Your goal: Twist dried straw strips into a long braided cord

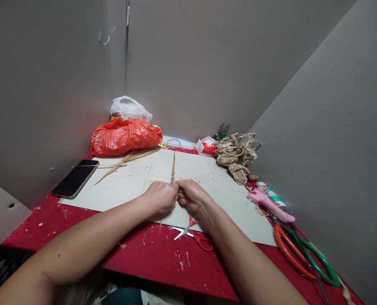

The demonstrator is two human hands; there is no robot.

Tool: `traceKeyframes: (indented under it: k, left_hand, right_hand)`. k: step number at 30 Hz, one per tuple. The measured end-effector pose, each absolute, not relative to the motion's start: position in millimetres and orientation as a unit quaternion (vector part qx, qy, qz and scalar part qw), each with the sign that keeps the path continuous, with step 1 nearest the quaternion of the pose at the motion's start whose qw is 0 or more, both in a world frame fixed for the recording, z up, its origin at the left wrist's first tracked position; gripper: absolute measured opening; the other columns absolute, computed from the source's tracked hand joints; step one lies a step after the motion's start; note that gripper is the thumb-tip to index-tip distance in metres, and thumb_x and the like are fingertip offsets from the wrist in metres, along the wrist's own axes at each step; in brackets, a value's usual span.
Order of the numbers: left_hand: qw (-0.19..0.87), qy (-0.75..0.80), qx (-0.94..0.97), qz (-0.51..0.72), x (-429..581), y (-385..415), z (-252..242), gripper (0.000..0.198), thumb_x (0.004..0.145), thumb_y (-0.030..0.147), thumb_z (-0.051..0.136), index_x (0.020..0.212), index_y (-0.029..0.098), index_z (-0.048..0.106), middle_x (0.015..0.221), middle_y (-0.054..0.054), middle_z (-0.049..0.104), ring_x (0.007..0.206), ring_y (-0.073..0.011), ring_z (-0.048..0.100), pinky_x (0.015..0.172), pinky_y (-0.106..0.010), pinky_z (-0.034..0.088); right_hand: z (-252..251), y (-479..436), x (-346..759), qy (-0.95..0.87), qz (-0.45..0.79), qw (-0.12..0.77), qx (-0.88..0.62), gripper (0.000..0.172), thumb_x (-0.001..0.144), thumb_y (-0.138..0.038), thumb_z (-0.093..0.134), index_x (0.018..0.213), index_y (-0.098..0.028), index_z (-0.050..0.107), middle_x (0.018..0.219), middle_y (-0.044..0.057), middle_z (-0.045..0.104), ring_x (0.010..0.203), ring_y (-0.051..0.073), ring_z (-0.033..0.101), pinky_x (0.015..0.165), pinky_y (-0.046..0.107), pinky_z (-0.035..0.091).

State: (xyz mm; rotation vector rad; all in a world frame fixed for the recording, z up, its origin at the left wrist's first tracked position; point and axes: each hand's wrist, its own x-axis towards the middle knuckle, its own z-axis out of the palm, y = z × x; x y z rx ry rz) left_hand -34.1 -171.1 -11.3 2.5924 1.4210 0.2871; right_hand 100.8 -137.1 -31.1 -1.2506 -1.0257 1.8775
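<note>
My left hand (160,197) and my right hand (193,196) meet at the middle of a pale board (125,186), both closed in a pinch. Between them they grip the near end of a thin dry straw stalk (173,166). The stalk runs straight away from me across the board. Small red-handled scissors (193,234) lie just under my right wrist, blades pointing left. More dried stalks (125,162) lie on the far left of the board.
The red table (150,254) is littered with straw bits. A black phone (75,178) lies left, orange bag (125,136) and white bag (129,108) at the back. Jute rope coils (235,154) sit back right; pink glue gun (269,205) and large orange and green shears (302,250) lie right.
</note>
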Motion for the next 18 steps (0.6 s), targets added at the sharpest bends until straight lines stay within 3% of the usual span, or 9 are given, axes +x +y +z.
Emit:
traceKeyframes:
  k: [5,10,14,18]
  left_hand:
    - [0.151,0.409,0.892,0.119,-37,-177,-6,0.022,0.078,0.023,0.042,0.078,0.015,0.063,0.073,-0.011,0.064,0.063,-0.0199,0.057,0.061,-0.028,0.038]
    - [0.276,0.408,0.860,0.132,-58,-155,3,0.019,0.073,0.024,0.048,0.060,0.015,0.059,0.053,0.000,0.054,0.048,-0.0106,0.043,0.048,-0.022,0.030]
    - [0.121,0.601,0.755,0.231,-80,-127,-3,0.023,0.077,0.026,0.045,0.070,0.014,0.063,0.067,-0.006,0.062,0.062,-0.0149,0.052,0.058,-0.025,0.034]
    - [0.047,0.701,0.691,0.171,-91,-113,-15,0.026,0.076,0.038,0.051,0.083,0.016,0.063,0.086,-0.012,0.066,0.079,-0.0235,0.059,0.068,-0.031,0.039]
  right_hand:
    - [-22,-134,110,-0.385,0.747,0.306,-0.447,0.016,0.073,-0.019,0.052,0.059,-0.016,0.044,0.039,-0.012,0.020,0.034,0.001,0.010,0.030,0.012,0.009]
    - [-11,-129,121,-0.376,0.770,0.306,-0.415,0.017,0.076,-0.017,0.051,0.061,-0.016,0.043,0.042,-0.012,0.018,0.035,0.002,0.008,0.030,0.011,0.010]
    - [-10,-127,127,-0.378,0.775,0.314,-0.398,0.017,0.075,-0.015,0.052,0.060,-0.015,0.043,0.044,-0.012,0.016,0.037,0.002,0.007,0.030,0.011,0.010]
    - [-11,-127,127,-0.385,0.777,0.314,-0.388,0.018,0.074,-0.016,0.052,0.059,-0.015,0.043,0.045,-0.012,0.015,0.038,0.002,0.006,0.030,0.011,0.010]
